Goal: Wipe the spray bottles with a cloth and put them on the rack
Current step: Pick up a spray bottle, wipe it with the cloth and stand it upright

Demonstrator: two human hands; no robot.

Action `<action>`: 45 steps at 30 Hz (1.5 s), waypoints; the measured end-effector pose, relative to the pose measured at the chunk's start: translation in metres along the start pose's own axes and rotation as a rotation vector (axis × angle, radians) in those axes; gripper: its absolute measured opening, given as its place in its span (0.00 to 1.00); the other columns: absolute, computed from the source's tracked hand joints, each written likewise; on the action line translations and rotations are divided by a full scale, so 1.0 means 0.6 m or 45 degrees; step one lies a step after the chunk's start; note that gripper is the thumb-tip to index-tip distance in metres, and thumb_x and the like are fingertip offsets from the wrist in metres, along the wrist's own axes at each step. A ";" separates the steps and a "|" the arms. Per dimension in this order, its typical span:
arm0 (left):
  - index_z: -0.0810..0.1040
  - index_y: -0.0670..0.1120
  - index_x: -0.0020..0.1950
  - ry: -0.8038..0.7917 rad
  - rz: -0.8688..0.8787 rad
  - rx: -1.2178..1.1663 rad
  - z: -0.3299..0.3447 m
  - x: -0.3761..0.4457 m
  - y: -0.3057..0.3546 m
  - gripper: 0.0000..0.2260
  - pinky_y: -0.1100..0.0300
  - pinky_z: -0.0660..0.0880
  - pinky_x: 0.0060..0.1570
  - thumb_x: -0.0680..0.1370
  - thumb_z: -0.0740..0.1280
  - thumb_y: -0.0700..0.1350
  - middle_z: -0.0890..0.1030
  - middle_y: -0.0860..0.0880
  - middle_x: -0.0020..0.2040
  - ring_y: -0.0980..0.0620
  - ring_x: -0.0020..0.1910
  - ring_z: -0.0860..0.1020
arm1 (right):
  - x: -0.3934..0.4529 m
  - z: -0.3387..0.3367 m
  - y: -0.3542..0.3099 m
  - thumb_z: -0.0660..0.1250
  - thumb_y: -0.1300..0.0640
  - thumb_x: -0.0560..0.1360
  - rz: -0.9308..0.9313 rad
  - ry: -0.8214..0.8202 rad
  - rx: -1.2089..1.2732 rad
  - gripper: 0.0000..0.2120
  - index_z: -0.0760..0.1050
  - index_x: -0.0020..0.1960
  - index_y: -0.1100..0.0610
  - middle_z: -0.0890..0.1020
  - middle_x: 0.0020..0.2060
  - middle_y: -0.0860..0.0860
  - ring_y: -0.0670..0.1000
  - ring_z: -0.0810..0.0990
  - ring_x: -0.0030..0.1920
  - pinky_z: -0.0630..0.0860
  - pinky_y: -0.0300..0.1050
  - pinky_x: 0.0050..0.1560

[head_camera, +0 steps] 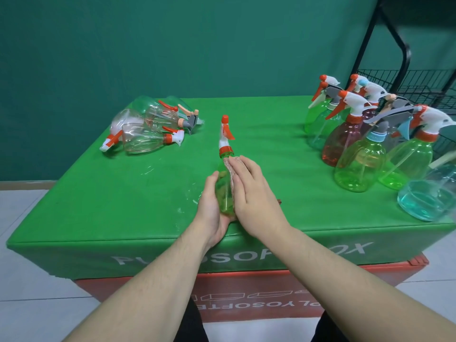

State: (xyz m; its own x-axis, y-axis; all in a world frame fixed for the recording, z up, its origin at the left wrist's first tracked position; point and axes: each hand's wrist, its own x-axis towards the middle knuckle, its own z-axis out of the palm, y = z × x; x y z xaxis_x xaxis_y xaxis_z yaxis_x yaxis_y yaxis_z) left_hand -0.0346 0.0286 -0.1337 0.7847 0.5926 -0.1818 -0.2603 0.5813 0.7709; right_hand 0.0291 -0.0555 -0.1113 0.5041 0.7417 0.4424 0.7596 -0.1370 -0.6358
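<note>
A green spray bottle (224, 186) with an orange and white trigger head points away from me over the green box top (123, 193). My left hand (211, 208) cups its base and left side. My right hand (249, 191) lies flat along its right side and presses a pinkish cloth (234, 162) against it; most of the cloth is hidden under the palm. At the back right a black wire rack (409, 82) stands just beyond the box.
Several clear bottles (148, 129) lie in a heap at the back left of the box. Several upright coloured bottles (360, 154) crowd the right side, in front of the rack. The green box sits on a red one (246, 292) above a tiled floor.
</note>
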 end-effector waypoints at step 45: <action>0.89 0.51 0.51 -0.039 -0.061 -0.107 -0.001 -0.004 0.008 0.26 0.45 0.79 0.52 0.86 0.52 0.59 0.86 0.45 0.57 0.45 0.55 0.85 | 0.034 -0.001 -0.011 0.50 0.51 0.85 0.039 -0.032 0.032 0.22 0.70 0.75 0.51 0.69 0.74 0.48 0.47 0.67 0.74 0.62 0.44 0.75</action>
State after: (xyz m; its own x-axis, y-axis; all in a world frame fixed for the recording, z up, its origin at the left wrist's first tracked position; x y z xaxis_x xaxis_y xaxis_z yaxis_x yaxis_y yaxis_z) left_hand -0.0381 0.0307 -0.1299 0.8139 0.5463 -0.1979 -0.2669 0.6541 0.7078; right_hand 0.0347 -0.0401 -0.0978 0.5162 0.7537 0.4068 0.7333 -0.1434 -0.6646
